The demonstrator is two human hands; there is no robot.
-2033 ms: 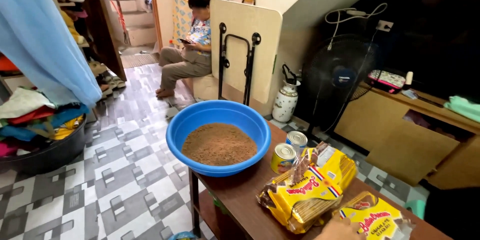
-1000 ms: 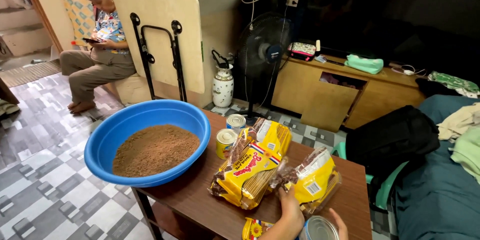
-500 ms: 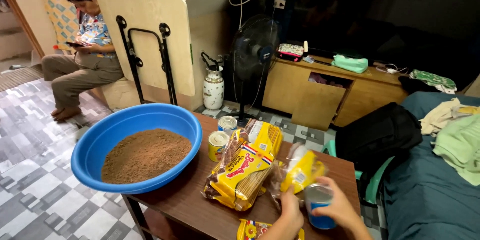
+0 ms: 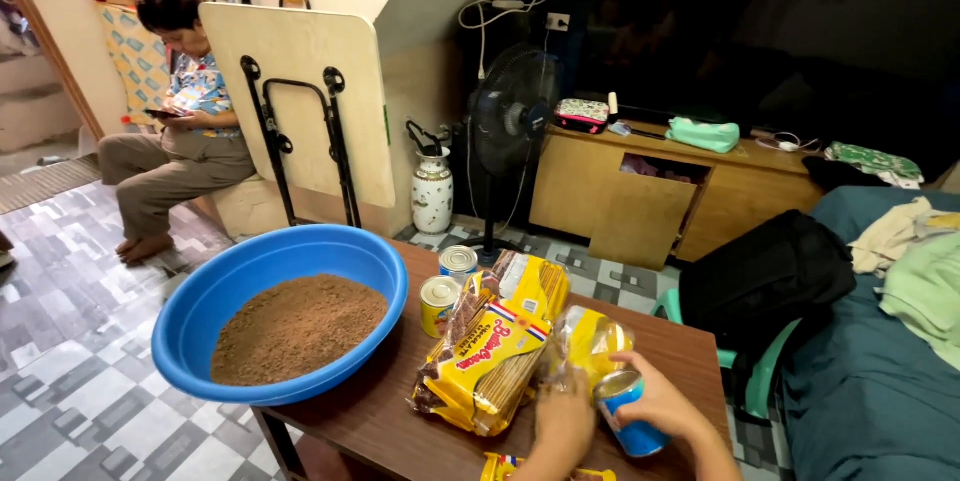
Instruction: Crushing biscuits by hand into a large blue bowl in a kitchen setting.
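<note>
A brown wooden desk [image 4: 690, 356] carries a big round blue plastic basin [image 4: 200, 316] of brown crumbs at its left edge. Near the front edge, the left hand [image 4: 563, 424] lies flat on a crinkly yellow plastic packet [image 4: 585, 341]; the right hand [image 4: 665, 403] curls its grip around a small blue metal can [image 4: 628, 411].

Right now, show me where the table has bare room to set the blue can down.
Bare wood: the table strip right of the right hand holding the can, and the front edge between basin and packets. The middle is crowded.
</note>
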